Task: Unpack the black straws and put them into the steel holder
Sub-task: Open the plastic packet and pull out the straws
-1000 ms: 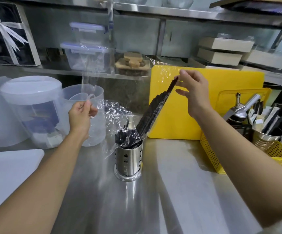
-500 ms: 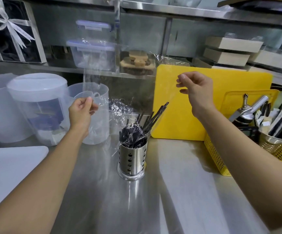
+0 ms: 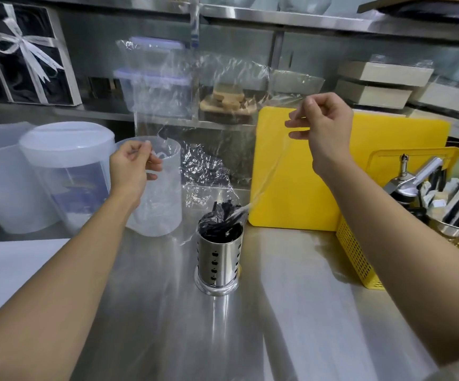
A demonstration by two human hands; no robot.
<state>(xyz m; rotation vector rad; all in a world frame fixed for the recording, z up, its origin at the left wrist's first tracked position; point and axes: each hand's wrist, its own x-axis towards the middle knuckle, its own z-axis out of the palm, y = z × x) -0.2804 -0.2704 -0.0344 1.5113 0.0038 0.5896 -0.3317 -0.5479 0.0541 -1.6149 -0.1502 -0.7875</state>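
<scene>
**Left fingers** (image 3: 146, 152): thumb and forefinger pinch one edge of the clear wrapper (image 3: 184, 86), and the other fingers curl beneath. They belong to the left hand (image 3: 133, 170), which is raised above the tabletop (image 3: 291, 312) in front of the translucent jug (image 3: 156, 213).

**Right fingers** (image 3: 295, 124): these pinch the opposite edge of the wrapper. They belong to the right hand (image 3: 325, 127), which is held higher than the left, in front of the yellow board (image 3: 283, 188).

**Clear wrapper**: one thin film bag, spread between the two hands. It hangs down and narrows toward the holder's mouth. Its lower end appears to lie on or around the straw tops, but the film is transparent and contact cannot be confirmed.

**Black straws** (image 3: 220, 221): one bunch standing inside the steel holder (image 3: 218, 259), with the tops showing above the rim.

**Steel holder**: a perforated cylinder, upright on the tabletop between the two forearms. It stands near the yellow board and apart from the yellow basket (image 3: 360, 259).

**Status (judged)**: the straws are in place, and only freeing the wrapper remains.

**Hazards (judged)**:
- If the film clings to or snags on the straw tips, an upward pull could drag straws out over the rim and scatter them on the tabletop.
- The holder is narrow and tall, so a sideways tug through the film could tip it toward the board.
- A slanted pull, given the uneven hand heights, makes either outcome likelier.
</scene>
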